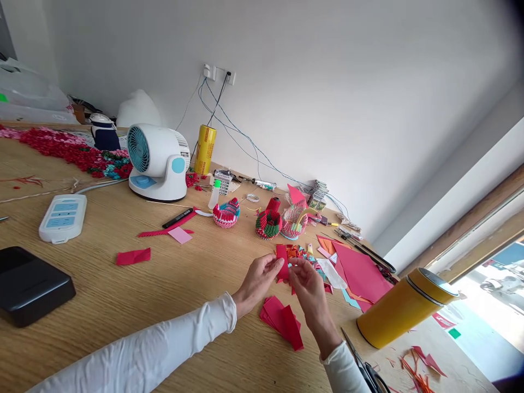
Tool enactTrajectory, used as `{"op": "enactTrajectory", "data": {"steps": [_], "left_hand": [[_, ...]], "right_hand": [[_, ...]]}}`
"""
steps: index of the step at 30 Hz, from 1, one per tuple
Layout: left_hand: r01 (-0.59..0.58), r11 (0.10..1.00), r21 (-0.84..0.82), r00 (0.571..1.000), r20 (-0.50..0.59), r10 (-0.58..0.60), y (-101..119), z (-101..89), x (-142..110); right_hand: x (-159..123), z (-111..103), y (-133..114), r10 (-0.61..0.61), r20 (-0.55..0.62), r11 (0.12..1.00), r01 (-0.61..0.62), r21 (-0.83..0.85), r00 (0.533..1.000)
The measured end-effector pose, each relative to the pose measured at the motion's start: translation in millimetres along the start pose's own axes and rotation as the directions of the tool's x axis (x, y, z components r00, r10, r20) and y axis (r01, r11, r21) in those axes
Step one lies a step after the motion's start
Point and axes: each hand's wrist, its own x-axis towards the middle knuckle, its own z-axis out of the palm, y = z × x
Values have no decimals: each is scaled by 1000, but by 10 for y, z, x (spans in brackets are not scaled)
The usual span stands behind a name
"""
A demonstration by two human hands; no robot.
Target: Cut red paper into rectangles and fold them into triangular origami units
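Note:
A small red paper strip [281, 254] is held upright between my two hands. My left hand [257, 281] pinches its left edge between thumb and fingers. On the other side, my right hand [309, 286] has its thumb and fingertips closed at the strip's right edge. Below the hands lies a fanned stack of red paper strips [278, 319]. Just behind them is a pile of small folded paper pieces [301, 252] in orange, blue and red. Folded-paper baskets or figures stand farther back: a red and blue one [226, 213] and a green and red one [268, 224].
Scissors [364, 365] and a leaning yellow bottle [405, 308] are at my right, near red paper sheets [360, 270]. Farther left are a white fan [158, 158], a power strip [63, 218], a black box [33, 286], a utility knife [177, 218] and a glue bottle [214, 195].

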Motion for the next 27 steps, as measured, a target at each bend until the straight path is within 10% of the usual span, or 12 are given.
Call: {"op": "enactTrajectory", "data": {"steps": [11, 27], "left_hand": [[-21, 996, -83, 948, 314, 47, 276, 8, -40], [24, 997, -68, 909, 416, 6, 454, 41, -113]], "right_hand": [[-39, 24, -333, 21, 92, 998, -26, 52, 996], [-61, -22, -477, 17, 34, 976, -24, 214, 999]]}}
